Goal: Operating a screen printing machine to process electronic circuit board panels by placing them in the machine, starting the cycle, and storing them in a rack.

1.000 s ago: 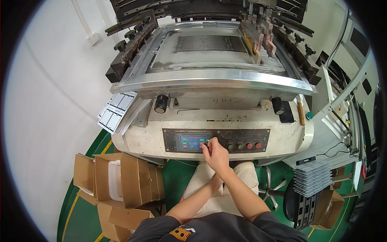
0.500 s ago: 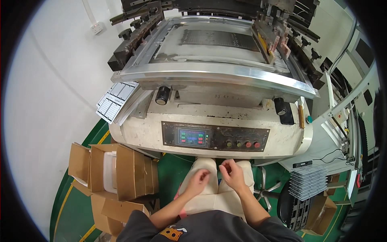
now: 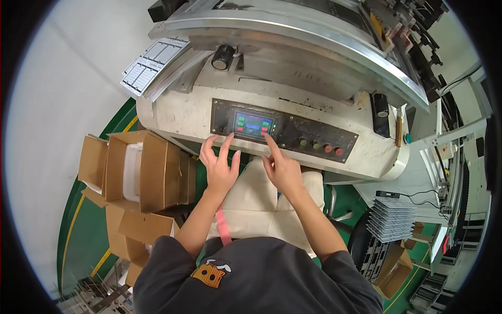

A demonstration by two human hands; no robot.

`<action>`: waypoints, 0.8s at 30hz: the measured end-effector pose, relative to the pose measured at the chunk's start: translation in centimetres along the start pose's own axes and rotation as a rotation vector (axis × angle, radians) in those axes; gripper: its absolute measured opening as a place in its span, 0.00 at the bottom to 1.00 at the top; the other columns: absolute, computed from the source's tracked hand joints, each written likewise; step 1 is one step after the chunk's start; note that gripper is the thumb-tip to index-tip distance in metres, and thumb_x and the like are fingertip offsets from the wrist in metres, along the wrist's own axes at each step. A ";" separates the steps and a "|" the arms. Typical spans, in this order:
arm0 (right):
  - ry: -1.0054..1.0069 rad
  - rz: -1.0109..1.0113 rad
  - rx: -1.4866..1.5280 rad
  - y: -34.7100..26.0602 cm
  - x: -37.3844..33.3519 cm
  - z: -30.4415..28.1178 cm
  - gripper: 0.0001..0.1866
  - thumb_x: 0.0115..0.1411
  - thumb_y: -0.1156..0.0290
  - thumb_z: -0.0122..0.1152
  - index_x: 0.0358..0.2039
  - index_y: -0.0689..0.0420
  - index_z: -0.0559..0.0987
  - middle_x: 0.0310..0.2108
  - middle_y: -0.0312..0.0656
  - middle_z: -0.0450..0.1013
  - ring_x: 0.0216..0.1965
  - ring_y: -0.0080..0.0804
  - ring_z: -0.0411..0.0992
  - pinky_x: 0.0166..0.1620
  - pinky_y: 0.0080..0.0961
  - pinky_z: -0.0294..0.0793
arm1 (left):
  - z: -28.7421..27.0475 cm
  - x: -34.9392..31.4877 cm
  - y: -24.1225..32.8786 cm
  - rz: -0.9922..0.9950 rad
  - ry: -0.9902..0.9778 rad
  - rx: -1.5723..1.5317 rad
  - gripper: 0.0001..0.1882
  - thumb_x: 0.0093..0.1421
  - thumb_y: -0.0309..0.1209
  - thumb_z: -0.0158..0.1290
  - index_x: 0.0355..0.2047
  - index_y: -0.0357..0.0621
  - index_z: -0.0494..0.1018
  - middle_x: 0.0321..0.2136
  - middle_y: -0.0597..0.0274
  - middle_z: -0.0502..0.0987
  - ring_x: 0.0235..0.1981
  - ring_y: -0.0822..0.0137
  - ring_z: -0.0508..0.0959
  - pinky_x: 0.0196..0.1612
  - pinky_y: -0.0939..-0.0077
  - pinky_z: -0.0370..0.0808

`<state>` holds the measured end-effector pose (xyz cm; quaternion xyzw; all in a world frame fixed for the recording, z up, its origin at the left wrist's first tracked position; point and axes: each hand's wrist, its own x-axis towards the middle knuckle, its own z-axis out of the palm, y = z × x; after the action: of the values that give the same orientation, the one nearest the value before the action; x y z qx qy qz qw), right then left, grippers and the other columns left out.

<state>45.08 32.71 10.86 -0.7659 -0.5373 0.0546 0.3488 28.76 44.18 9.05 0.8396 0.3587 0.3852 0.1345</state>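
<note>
Rising over a green floor [image 3: 86, 233], a scuffed off-white metal machine [image 3: 172, 110] bears a blue rectangular screen [image 3: 253, 124]; left hand [image 3: 219, 171] and right hand [image 3: 285, 172] show released, parted fingers.

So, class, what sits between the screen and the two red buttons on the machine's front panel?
In the head view: small lights beside the screen, then dark panel, then two green buttons next to the red buttons.

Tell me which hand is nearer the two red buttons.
Right. The right hand is left of the red buttons and lower in view; the left hand is farther left, near the screen's lower left corner.
</note>
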 end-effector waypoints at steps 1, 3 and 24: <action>-0.006 0.004 -0.001 -0.3 0.4 0.0 0.34 0.62 0.68 0.63 0.68 0.46 0.64 0.23 0.42 0.76 0.21 0.43 0.76 0.26 0.38 0.76 | 0.1 0.2 0.1 0.021 0.000 0.027 0.26 0.61 0.34 0.59 0.60 0.52 0.72 0.59 0.46 0.61 0.62 0.45 0.60 0.64 0.52 0.56; 0.022 0.021 -0.074 -0.9 1.1 0.3 0.35 0.62 0.68 0.63 0.69 0.46 0.63 0.24 0.42 0.77 0.21 0.43 0.77 0.26 0.39 0.76 | 0.2 0.3 0.0 0.040 0.003 0.062 0.26 0.61 0.35 0.59 0.60 0.53 0.72 0.60 0.46 0.60 0.63 0.46 0.59 0.64 0.51 0.55; 0.095 0.298 0.397 3.5 -10.5 -1.7 0.21 0.65 0.76 0.59 0.59 0.56 0.73 0.22 0.36 0.72 0.19 0.20 0.69 0.24 0.21 0.69 | 4.1 -1.5 1.8 0.197 -0.135 -0.189 0.16 0.58 0.32 0.60 0.47 0.45 0.76 0.49 0.50 0.72 0.51 0.46 0.70 0.54 0.54 0.67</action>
<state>44.28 22.23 7.05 -0.7549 -0.3802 0.1739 0.5053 32.02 42.05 6.44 0.8784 0.2267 0.3711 0.1981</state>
